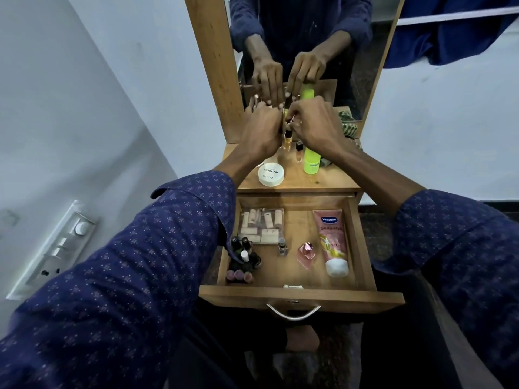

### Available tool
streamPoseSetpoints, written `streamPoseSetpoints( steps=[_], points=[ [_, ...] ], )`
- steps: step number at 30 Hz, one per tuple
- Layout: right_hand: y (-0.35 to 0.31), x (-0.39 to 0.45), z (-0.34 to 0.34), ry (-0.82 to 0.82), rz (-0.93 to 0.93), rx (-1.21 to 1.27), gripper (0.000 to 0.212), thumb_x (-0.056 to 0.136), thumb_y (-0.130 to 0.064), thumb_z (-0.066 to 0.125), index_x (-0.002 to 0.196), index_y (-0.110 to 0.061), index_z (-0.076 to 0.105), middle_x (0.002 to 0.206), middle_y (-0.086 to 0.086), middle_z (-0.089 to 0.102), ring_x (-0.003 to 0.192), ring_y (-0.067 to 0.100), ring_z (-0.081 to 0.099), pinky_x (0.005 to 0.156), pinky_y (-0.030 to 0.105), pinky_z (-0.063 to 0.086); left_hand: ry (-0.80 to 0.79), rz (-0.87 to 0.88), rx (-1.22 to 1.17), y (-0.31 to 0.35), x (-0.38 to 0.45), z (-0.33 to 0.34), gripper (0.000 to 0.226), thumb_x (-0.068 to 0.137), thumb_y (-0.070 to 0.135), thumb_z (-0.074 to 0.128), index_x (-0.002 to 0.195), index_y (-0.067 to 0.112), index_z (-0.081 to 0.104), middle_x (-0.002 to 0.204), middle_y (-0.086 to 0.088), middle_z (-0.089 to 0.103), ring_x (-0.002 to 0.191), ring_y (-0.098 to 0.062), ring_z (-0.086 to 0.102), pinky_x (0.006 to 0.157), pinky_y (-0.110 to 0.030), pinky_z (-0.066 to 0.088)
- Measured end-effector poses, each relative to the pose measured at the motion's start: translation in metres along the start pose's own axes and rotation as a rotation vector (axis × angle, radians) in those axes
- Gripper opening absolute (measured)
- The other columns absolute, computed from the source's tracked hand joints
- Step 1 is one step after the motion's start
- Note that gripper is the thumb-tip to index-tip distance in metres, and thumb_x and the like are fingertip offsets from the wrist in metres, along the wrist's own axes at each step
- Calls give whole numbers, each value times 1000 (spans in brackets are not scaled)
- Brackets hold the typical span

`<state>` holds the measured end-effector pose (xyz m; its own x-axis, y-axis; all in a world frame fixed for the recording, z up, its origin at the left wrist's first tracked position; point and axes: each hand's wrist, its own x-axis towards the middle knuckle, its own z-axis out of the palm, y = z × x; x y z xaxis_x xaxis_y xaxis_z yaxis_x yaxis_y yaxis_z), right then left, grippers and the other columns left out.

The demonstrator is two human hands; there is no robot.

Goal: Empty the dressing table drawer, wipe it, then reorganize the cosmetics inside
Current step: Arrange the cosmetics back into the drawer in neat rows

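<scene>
**Open drawer, hands at the mirror**

Nearest, open drawer (365,248): nail polish bottles (243,259) left, Vaseline tube (334,242) right. On dressing table (331,179), left hand (259,130) and right hand (314,126) curled, apparently pinching small bottles (288,134).

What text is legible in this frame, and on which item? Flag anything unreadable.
"NAIL POLISH" and "zudio": on the lid of the white round tub on the dressing table top, printed upside down from this view.
"Vaseline", "Gluta-Hya" and "10X": on the pink tube lying in the drawer.
Neon-green bottle: blue label too small to read.
Small bottles in the drawer's left corner: no text can be made out.
</scene>
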<state>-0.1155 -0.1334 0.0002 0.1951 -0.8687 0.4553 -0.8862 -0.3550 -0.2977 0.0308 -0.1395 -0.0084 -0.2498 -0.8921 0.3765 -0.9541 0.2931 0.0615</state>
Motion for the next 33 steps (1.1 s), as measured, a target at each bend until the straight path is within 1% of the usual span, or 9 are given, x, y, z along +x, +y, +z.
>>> streamPoseSetpoints(
  steps=[3,6,8,11,15,20,24,28,33],
  points=[
    [-6,-9,-17,30,-12,7,17,88,-18,75,103,-26,78,95,3,77,94,30,72,77,44,60,37,0,6,2,-8,-10,12,92,11,66,95,12,77,104,-12,71,115,-32,55,86,-39,40],
    [-12,-26,-36,31,3,39,15,89,-17,76,102,-25,79,95,0,77,92,23,72,79,40,59,46,-25,-97,2,-26,-24,13,88,13,71,96,14,81,96,-7,75,108,-25,58,80,-43,56],
    [-16,-39,-46,22,12,57,12,90,-19,78,101,-25,79,95,0,77,92,21,72,85,41,58,36,-31,-187,2,-45,-35,13,88,19,75,100,16,81,99,-1,77,102,-20,66,77,-41,60],
    [-21,-66,-52,3,9,66,10,92,-20,78,101,-23,79,93,-2,77,89,18,70,72,29,47,4,-60,-307,3,-85,-47,17,91,28,79,104,17,78,101,5,76,91,-10,68,73,-29,53],
    [-27,-106,-41,-48,21,88,9,92,-20,77,99,-25,79,93,-5,77,86,13,67,70,25,39,-70,-73,-429,-3,-142,-43,20,88,36,81,100,20,77,93,12,75,80,0,66,76,-36,59],
    [-44,-146,-14,-154,11,131,11,89,-22,77,99,-26,79,92,-4,78,85,18,72,63,23,41,-148,-99,-486,-7,-199,-28,21,86,38,83,100,22,79,91,12,75,79,-3,67,75,-38,59],
    [-56,-165,7,-217,-4,118,11,86,-25,81,97,-29,79,94,-1,78,86,22,73,69,31,55,-186,-122,-504,-15,-226,-19,20,85,37,82,99,24,80,95,14,75,77,-1,66,73,-38,58],
    [-66,-176,25,-241,-34,66,14,86,-22,80,98,-26,76,94,4,76,88,28,72,71,38,57,-208,-138,-506,-24,-244,-7,23,82,33,83,103,23,81,98,12,76,79,-2,66,75,-37,58],
    [-71,-182,40,-289,-64,-12,16,85,-19,80,98,-27,75,98,10,75,96,35,71,68,35,46,-239,-183,-582,-25,-252,1,24,79,28,86,102,25,83,100,15,76,77,-1,69,71,-30,56]
  ],
)
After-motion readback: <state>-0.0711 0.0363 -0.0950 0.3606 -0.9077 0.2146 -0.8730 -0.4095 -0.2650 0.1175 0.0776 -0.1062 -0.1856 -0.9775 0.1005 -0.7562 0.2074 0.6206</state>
